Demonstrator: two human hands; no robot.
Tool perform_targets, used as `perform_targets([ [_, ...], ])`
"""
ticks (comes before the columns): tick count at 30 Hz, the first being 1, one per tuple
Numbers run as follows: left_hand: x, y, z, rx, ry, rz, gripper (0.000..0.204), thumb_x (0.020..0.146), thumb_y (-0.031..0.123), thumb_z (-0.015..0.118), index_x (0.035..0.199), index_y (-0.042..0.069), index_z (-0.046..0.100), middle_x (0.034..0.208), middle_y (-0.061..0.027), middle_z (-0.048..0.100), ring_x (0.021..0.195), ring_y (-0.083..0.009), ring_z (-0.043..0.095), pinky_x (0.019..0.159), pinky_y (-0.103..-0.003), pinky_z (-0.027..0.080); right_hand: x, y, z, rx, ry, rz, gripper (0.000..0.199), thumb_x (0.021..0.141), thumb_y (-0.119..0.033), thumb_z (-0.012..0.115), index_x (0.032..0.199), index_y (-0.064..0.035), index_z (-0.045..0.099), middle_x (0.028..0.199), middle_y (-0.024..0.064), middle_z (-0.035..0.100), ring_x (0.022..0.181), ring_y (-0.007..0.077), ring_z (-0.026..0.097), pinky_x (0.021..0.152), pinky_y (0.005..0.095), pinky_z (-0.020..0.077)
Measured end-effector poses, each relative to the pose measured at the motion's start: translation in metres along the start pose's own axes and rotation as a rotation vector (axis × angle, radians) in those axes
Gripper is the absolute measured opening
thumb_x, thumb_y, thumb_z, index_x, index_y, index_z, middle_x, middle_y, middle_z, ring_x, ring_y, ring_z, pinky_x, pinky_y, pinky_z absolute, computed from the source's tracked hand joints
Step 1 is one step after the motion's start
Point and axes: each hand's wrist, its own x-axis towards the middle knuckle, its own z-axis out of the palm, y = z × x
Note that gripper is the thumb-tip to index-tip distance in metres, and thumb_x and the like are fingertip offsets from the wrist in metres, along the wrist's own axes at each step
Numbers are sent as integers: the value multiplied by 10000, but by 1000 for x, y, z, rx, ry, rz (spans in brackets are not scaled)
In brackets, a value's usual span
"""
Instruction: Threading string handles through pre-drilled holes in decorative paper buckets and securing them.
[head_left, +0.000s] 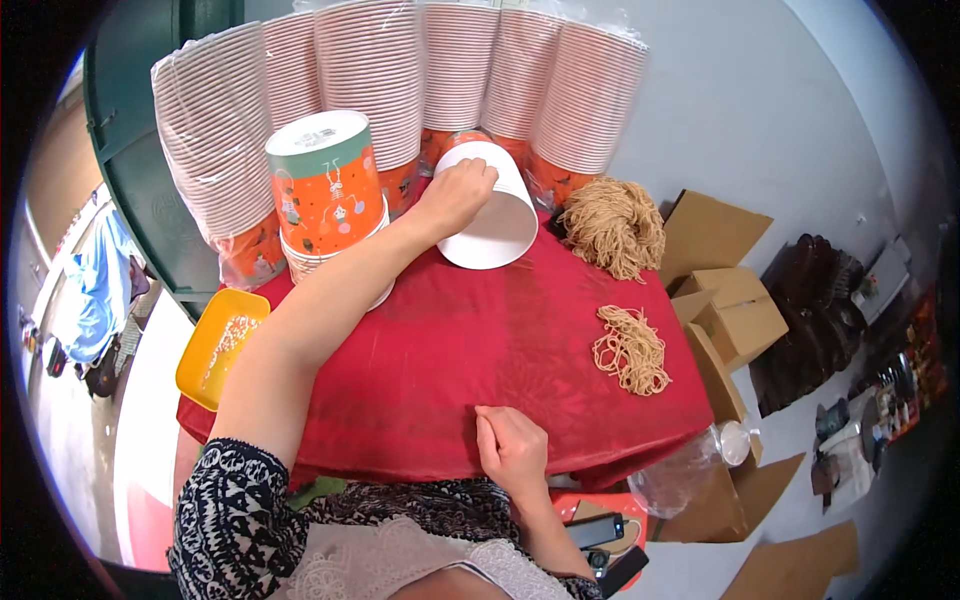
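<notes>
Left grip [460,200] at a tilted white paper tub [492,238], right grip [514,450] near the red tablecloth's front edge [400,470].

Covered or tiny
The left hand [456,202] masked part of the tilted paper bucket [500,232]; the right hand [514,450] concealed its palm; pieces [233,335] in the yellow tray [205,335] were too small to identify
</notes>
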Motion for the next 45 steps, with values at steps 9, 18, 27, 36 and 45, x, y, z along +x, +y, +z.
perform_targets([
  [9,3,4,-7,87,-89,-32,169,727,-67,604,884,-21,566,861,-184,599,806,-359,645,691,-452,545,2,-2,-2,0,-2,6,81,841,-29,674,908,13,692,832,141,700,735,291,688,642,372,561],
  [18,7,30,-45,-88,-246,-30,320,761,-47,592,1072,22,621,1027,-207,682,844,-332,697,689,-457,565,4,-3,-1,21,69,-41,64,824,25,672,887,17,680,761,150,667,652,300,658,580,371,523],
  [27,-3,44,-110,-993,-300,-383,375,898,36,506,1242,29,653,942,-105,735,864,-156,683,799,-312,545,0,-2,0,-6,57,-49,62,838,-7,669,894,17,678,767,149,665,666,306,658,594,383,531],
  [36,-54,52,-175,-952,-335,-448,480,778,-24,504,1242,-39,627,1059,-121,701,873,-153,674,780,-275,544,-9,-11,-27,200,130,113,106,876,35,588,910,60,685,831,166,705,748,275,697,689,346,549],
  [45,-111,75,-214,-914,-446,-1042,601,783,-53,409,1381,-107,452,908,-173,633,480,-163,591,412,-273,531,-28,54,-100,-334,373,392,90,921,-41,614,948,17,678,880,127,695,825,246,664,755,353,519],
])
